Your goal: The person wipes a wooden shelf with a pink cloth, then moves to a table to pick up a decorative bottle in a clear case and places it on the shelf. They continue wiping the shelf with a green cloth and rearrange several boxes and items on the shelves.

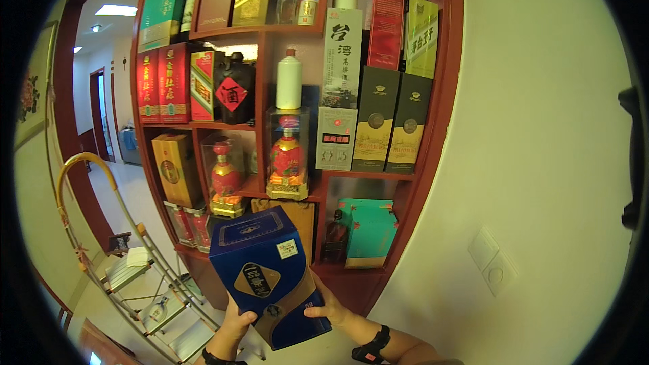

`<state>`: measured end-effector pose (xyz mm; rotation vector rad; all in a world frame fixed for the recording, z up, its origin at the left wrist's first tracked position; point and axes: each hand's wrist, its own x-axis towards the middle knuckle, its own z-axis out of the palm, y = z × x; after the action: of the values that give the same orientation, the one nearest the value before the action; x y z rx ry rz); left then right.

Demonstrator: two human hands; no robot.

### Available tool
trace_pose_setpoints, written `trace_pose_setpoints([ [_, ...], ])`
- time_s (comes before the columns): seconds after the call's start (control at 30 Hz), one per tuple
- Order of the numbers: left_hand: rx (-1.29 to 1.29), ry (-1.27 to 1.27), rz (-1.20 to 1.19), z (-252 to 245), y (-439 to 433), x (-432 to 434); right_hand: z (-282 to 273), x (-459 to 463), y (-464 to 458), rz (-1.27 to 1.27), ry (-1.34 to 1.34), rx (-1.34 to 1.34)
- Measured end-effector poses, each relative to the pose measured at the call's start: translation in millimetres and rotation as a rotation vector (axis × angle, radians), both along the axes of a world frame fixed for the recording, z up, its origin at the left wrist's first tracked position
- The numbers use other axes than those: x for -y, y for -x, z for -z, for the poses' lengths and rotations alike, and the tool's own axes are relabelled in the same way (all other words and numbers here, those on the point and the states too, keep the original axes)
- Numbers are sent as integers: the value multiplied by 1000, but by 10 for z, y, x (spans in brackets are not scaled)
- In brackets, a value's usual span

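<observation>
A dark blue liquor gift box (pixel 253 243) with gold trim is held up in front of the shelving, slightly tilted. My left hand (pixel 237 317) grips its lower left side, thumb on the front face. Around the lower right side is my right hand (pixel 327 304), its thumb also on the front. Both wrists wear black straps. Behind the box stands a red-brown wooden display shelf (pixel 332 280) filled with bottles and boxes. Closest above the box are a red and gold bottle in a clear case (pixel 223 177) and another cased red bottle (pixel 287 157).
A folding stepladder (pixel 172 309) with a yellow padded rail stands at left; a small white bottle (pixel 159 309) rests on one step and a cloth (pixel 137 257) on another. Turquoise boxes (pixel 372 235) fill a lower right compartment. Wall switches (pixel 492 261) are at right.
</observation>
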<state>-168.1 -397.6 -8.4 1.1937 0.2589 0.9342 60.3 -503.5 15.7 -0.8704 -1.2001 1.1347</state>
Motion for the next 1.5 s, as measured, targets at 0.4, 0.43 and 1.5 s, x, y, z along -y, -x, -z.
trace_pose_setpoints([
  [0.4,-55,-302,97,-122,-775,-644,-293,-301,-714,95,-123,-136],
  [0.43,-79,-288,153,-94,-791,-708,-314,-312,-732,94,-120,-145],
  [1.5,84,-919,61,-1321,-136,-1997,-1394,-1290,-1287,550,-700,-248],
])
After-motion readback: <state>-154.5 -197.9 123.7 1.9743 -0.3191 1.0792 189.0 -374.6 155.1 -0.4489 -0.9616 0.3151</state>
